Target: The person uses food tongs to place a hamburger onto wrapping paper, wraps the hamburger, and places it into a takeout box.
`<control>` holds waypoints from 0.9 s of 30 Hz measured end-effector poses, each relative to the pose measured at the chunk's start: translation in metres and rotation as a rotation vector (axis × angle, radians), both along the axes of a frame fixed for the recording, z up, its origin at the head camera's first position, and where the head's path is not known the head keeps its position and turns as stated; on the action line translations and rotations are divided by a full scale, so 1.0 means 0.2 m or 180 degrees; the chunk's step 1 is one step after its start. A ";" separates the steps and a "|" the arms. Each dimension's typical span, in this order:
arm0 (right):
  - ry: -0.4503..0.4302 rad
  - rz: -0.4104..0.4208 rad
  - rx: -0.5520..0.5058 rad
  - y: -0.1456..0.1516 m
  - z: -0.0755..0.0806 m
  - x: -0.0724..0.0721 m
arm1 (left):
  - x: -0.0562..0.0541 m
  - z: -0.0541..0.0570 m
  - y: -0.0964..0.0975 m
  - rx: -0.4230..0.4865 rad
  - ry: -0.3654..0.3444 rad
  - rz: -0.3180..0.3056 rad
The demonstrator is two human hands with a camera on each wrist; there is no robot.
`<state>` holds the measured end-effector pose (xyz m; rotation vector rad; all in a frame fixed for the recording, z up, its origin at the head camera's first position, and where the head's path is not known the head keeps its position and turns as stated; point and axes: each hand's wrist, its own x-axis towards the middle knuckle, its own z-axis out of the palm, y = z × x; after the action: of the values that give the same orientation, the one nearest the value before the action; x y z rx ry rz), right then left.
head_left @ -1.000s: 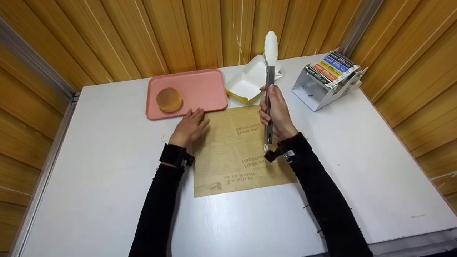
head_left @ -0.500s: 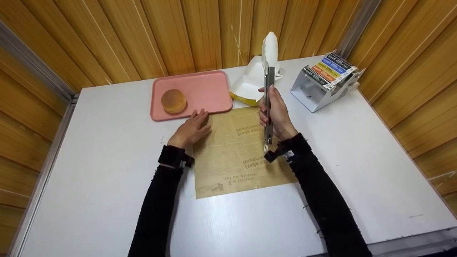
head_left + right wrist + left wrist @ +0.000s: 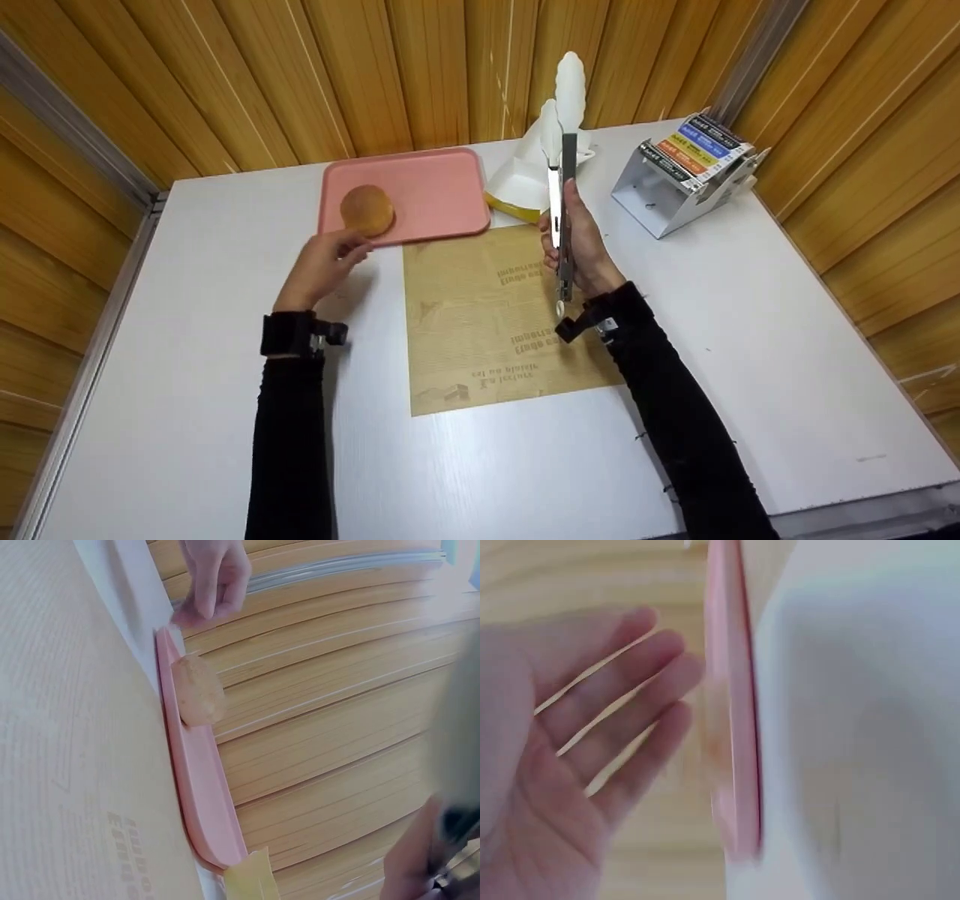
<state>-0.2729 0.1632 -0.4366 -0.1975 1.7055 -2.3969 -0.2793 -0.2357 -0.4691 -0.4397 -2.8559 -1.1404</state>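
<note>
In the head view my right hand (image 3: 589,251) grips a pair of kitchen tongs (image 3: 570,154), upright over the brown paper sheet (image 3: 465,322), their white scalloped tips slightly spread. My left hand (image 3: 322,262) is at the front left corner of the pink tray (image 3: 442,191), holding nothing. Its fingers are loosely bent and reach over the tray's edge in this view. A round golden bun (image 3: 367,210) sits on the tray's left half, just beyond those fingertips. The left wrist view shows the left hand's fingers (image 3: 622,712) extended beside the tray.
An unfolded white carton (image 3: 517,184) with a yellow edge stands right of the tray, partly behind the tongs. Farther right is a white metal holder (image 3: 667,195) carrying several coloured labelled strips. Wood-patterned panels (image 3: 420,75) wall in the white table (image 3: 187,375).
My left hand has moved left off the paper to the tray's front left corner. The tongs' tips have parted. The tray has shifted slightly right in the view since the oldest frame.
</note>
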 end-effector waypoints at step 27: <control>0.1203 0.0019 0.3801 -0.56 0.18 -0.18 | 0.04 -0.13 -0.28 -0.0576 -0.0354 0.0386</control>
<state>-0.3087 0.0509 -0.4008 -0.4504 2.9097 -1.0011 -0.2707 -0.2926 -0.4947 -0.2109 -3.0473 -0.9195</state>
